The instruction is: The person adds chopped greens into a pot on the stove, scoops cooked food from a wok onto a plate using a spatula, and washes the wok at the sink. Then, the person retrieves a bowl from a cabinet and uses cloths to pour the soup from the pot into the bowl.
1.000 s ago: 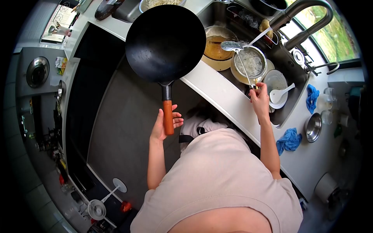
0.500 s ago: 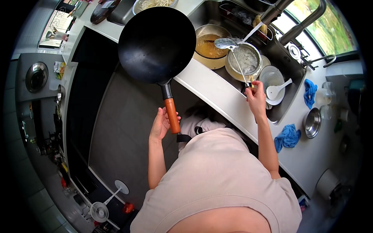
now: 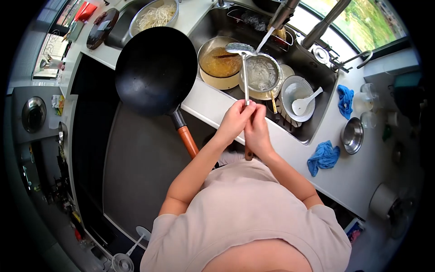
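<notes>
My right hand (image 3: 258, 131) is closed round the handle of a metal wok spatula (image 3: 245, 79), whose brown wooden end pokes out below the fist. My left hand (image 3: 233, 120) pinches the same spatula higher up, where the metal shaft begins, and the two hands touch. The spatula's wet head lies over the sink, beside the stream from the tap (image 3: 283, 16). Under it are a pot of brownish liquid (image 3: 220, 61) and a pot of clear water (image 3: 263, 72). Left of my hands, a black wok (image 3: 156, 70) sits at the counter edge, its orange-brown handle pointing toward me.
Inside the sink (image 3: 324, 99) a ribbed bowl (image 3: 294, 88) holds a white spoon (image 3: 306, 103). Blue cloths (image 3: 324, 157) and a steel bowl (image 3: 352, 135) lie on the right counter. A bowl of bean sprouts (image 3: 131, 27) stands behind the wok.
My left hand has left the wok handle and come across to the spatula. My right hand has shifted toward my body's middle with the spatula, now more upright. The view has turned slightly right.
</notes>
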The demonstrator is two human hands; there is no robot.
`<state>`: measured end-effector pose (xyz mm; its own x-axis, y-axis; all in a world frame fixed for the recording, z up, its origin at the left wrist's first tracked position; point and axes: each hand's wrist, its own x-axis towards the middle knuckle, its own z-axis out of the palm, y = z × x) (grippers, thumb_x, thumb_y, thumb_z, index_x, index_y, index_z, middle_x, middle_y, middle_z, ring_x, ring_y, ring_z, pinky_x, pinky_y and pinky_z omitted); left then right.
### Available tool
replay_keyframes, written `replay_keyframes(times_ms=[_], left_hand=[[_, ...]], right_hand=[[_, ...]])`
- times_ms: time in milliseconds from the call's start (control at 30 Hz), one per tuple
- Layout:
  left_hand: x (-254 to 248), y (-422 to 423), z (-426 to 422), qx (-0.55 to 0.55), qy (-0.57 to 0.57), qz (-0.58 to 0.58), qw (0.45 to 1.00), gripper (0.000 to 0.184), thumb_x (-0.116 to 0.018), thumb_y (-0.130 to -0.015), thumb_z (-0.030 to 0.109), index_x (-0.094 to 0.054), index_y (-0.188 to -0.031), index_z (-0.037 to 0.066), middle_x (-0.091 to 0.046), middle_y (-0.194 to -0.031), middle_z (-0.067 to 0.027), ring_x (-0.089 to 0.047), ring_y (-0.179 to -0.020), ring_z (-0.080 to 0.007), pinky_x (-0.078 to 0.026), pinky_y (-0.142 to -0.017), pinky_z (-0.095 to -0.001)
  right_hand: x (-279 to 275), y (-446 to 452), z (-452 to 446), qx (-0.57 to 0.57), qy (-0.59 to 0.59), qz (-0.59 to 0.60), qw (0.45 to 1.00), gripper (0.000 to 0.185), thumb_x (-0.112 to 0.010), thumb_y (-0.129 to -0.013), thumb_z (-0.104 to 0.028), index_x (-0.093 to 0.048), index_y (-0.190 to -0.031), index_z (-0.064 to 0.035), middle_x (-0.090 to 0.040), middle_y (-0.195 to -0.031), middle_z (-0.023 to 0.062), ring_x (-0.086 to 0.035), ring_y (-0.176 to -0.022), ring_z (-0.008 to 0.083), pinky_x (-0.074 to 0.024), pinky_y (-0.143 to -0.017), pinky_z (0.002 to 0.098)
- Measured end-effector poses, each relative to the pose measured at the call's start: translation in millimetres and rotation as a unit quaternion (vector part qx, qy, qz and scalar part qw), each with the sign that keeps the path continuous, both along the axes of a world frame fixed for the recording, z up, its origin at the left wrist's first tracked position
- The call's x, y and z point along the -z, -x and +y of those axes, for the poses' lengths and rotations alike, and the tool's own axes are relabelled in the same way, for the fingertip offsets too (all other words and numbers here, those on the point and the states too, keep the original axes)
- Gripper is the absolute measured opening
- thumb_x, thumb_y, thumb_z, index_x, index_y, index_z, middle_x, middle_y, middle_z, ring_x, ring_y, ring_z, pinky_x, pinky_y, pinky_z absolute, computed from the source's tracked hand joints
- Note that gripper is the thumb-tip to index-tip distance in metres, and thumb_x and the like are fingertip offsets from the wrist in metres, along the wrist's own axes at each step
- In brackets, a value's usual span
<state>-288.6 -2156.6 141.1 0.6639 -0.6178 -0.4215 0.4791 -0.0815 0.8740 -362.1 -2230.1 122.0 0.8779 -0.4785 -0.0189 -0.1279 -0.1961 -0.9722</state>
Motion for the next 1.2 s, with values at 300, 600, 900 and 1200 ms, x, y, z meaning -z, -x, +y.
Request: replay_keyframes(times_ms=[300, 600, 900, 1200], left_hand=[[-17, -42, 24, -0.045, -0.12, 0.063, 0.99, 0.027, -0.042, -0.101, 0.027, -0.05, -0.103, 0.001, -0.053, -0.079, -0.0028, -0.049, -0.05, -0.0084, -0.039, -0.043, -0.0227], [-31, -35, 43, -0.022, -0.166, 0.039, 0.985, 0.033, -0.063, -0.091, 0.017, -0.053, -0.115, -0.004, -0.059, -0.074, -0.004, -0.044, -0.045, -0.0032, -0.035, -0.039, -0.0183], [-46, -21, 27, 0.018, -0.236, -0.052, 0.97, 0.039, -0.066, -0.085, 0.009, -0.049, -0.115, -0.008, -0.061, -0.074, -0.0057, -0.053, -0.049, -0.0075, -0.043, -0.046, -0.0212], [-92, 4, 49, 0.032, -0.171, 0.094, 0.98, 0.014, -0.059, -0.092, 0.013, -0.053, -0.092, 0.0, -0.058, -0.067, -0.004, -0.05, -0.046, -0.007, -0.041, -0.044, -0.0206]], right_hand=[[69, -175, -230, 0.107, 0.324, 0.014, 0.94, 0.036, -0.063, -0.086, -0.026, -0.054, -0.108, 0.0016, -0.062, -0.099, 0.0202, -0.06, -0.093, 0.0376, -0.0486, -0.082, 0.0446], [116, -274, -300, 0.232, 0.259, -0.007, 0.938, 0.03, -0.057, -0.088, -0.022, -0.053, -0.104, 0.0033, -0.061, -0.097, 0.0264, -0.061, -0.089, 0.0413, -0.0478, -0.079, 0.0486], [20, -130, -179, -0.024, 0.087, -0.061, 0.994, 0.027, -0.059, -0.088, -0.008, -0.049, -0.111, -0.0009, -0.063, -0.089, 0.0081, -0.061, -0.077, 0.0131, -0.0491, -0.069, 0.0272], [35, -96, -198, 0.116, -0.074, -0.134, 0.981, 0.026, -0.06, -0.088, -0.007, -0.056, -0.113, -0.0016, -0.063, -0.095, 0.0049, -0.06, -0.085, 0.0109, -0.0494, -0.075, 0.0256]])
